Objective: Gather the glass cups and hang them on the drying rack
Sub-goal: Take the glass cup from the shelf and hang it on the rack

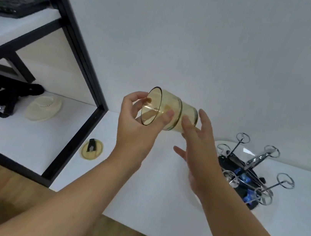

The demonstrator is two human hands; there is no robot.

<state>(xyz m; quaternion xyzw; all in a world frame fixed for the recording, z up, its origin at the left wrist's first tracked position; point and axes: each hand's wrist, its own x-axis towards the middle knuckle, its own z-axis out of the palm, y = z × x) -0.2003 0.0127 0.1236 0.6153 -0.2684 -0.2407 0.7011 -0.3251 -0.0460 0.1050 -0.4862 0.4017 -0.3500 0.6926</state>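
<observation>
Glass cup in left hand, drying rack rightward, black shelf frame leftward

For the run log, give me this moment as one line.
stage: carrying | left hand: grip on stacked amber glass cups, held sideways | right hand: open beside them | chrome drying rack: empty

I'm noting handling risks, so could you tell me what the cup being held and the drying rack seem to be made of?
Cup: looks like amber-tinted transparent glass; fingers show through its wall, and the rim looks dark. Clear plastic cannot be ruled out.
Drying rack: seems to be polished, chrome-like metal wire, judging by bright reflections on its thin looped arms.
</observation>
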